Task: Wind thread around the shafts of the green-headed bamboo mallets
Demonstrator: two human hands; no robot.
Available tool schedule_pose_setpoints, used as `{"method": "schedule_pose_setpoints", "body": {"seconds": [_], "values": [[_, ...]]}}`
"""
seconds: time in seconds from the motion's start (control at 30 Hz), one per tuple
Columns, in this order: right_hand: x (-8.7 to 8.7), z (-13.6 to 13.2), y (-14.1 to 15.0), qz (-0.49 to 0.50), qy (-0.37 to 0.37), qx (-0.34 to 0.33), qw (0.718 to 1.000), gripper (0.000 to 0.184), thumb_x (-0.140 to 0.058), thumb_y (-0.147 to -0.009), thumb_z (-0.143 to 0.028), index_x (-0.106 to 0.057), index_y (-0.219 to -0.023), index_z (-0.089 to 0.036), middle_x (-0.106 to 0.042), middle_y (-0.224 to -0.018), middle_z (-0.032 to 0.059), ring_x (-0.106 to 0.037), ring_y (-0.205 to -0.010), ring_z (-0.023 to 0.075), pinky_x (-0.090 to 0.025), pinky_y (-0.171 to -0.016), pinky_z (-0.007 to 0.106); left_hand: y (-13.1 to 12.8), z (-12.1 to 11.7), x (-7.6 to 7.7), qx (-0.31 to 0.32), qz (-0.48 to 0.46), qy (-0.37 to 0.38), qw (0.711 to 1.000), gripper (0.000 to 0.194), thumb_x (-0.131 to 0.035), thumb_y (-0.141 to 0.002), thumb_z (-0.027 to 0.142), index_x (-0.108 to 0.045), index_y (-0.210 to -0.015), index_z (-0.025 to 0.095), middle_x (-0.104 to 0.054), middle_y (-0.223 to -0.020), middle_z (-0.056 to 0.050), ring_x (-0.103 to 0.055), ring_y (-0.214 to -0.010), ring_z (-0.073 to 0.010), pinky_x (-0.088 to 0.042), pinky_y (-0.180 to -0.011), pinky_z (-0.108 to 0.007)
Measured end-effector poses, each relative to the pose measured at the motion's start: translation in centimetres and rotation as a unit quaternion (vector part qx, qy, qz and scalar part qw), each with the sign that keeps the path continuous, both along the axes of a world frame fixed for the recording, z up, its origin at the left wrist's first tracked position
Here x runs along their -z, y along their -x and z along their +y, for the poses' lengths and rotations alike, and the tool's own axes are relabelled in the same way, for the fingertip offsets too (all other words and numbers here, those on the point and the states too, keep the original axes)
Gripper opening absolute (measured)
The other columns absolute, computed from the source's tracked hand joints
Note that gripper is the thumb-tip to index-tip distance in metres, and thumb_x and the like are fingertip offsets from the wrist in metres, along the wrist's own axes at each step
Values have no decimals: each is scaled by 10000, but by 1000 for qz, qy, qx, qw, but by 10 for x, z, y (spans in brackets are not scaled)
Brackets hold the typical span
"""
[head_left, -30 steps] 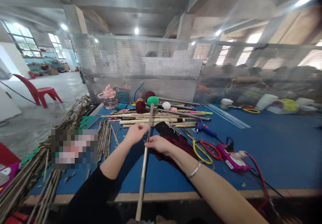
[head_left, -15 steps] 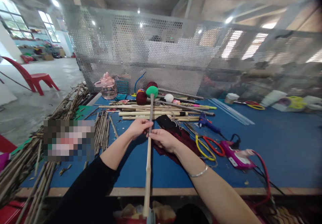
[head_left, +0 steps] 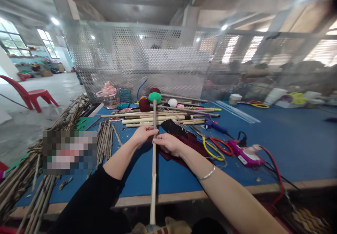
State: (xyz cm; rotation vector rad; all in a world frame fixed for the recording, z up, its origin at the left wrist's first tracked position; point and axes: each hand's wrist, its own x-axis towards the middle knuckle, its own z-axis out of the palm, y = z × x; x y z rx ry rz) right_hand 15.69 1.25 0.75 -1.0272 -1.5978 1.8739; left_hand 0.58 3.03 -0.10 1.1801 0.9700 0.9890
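Left hand [head_left: 144, 135] and right hand [head_left: 170, 145] pinch the stick [head_left: 153, 179] mid-length; it overhangs the table's [head_left: 295, 139] near edge. Judged light, stiff; mid-length hold suitable.

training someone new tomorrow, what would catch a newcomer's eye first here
Probably the long, thin pale-and-grey stick at centre, pinched by the left hand and right hand. A bright green round ball sits beyond them, in line with its far end. On the blue tabletop at right lies a purple plastic power strip.
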Motion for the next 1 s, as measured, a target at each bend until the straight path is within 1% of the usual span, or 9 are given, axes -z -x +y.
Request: {"method": "schedule_pose_setpoints", "body": {"seconds": [0.1, 0.23, 0.33, 0.43, 0.57, 0.7, 0.8, 0.9, 1.0], "values": [[0, 0, -2, 42, 20, -34, 998, 283, -589, -696, -407, -532, -778, -142, -235, -383, -117, -139, -330, 27, -74, -317, 165, -3, -4, -5, 17, -38, 22, 999, 295, -657, -626, 362, -591, -773, 114, -521, -529, 17, -391, -382, -33, -275, -394, -167], [6, 4, -2, 8, -4, -14, 1000, 258, -604, -682, -381, -502, -687, -144, -237, -345, -119, -132, -304, 27, -60, -299, 175, -8, -9, -7, 0, -25, 52, 998, 317, -674, -604, 369, -587, -784, 123, -499, -510, 37, -398, -395, -35, -322, -423, -171], [9, 5, 1, -14, -10, 1, 1000, 277, -614, -673, -390, -478, -656, -149, -236, -342, -120, -134, -293, 25, -51, -292, 176, -8, -9, -6, -18, 9, 21, 1000, 335, -710, -555, 375, -572, -707, 110, -542, -556, 12, -473, -458, -62, -364, -462, -186], [8, 6, 1, 13, 10, -11, 1000, 279, -596, -693, -405, -513, -733, -142, -251, -366, -119, -138, -304, 22, -67, -298, 162, -5, -6, -7, -15, 15, -19, 1000, 303, -704, -564, 354, -567, -662, 102, -540, -531, 10, -456, -419, -55, -327, -425, -178], [6, 7, -2, 55, 64, -50, 995, 262, -583, -709, -386, -517, -804, -151, -237, -391, -123, -117, -317, 18, -62, -313, 146, -4, -2, -9, -5, -12, -2, 1000, 248, -671, -603, 319, -587, -672, 96, -496, -459, 21, -415, -362, -50, -278, -380, -177], [8, 7, 0, 37, 24, -1, 999, 248, -609, -683, -338, -431, -646, -170, -240, -351, -121, -130, -297, 25, -76, -292, 162, -7, -4, -8, -4, -26, 44, 999, 276, -684, -588, 329, -598, -716, 100, -539, -528, -2, -469, -438, -64, -361, -448, -188], [8, 5, 3, -2, 5, 16, 1000, 304, -622, -669, -344, -378, -593, -179, -250, -330, -121, -137, -277, 23, -74, -282, 171, -7, -5, -6, -37, 4, 7, 999, 310, -709, -556, 357, -579, -687, 108, -519, -507, 20, -447, -431, -51, -351, -451, -177], [6, 3, 4, -8, 4, 19, 1000, 316, -631, -658, -357, -378, -590, -180, -249, -326, -123, -132, -273, 21, -61, -284, 172, -6, -3, -4, -44, 22, -27, 998, 314, -721, -540, 332, -580, -695, 99, -548, -549, 1, -469, -454, -62, -346, -448, -178], [4, 3, 3, 27, 17, 12, 999, 266, -609, -672, -390, -468, -679, -164, -247, -342, -123, -133, -291, 24, -60, -295, 165, -5, 2, -3, -17, -8, -21, 1000, 295, -689, -577, 333, -586, -722, 99, -558, -583, -16, -471, -446, -65, -337, -431, -186]]}}
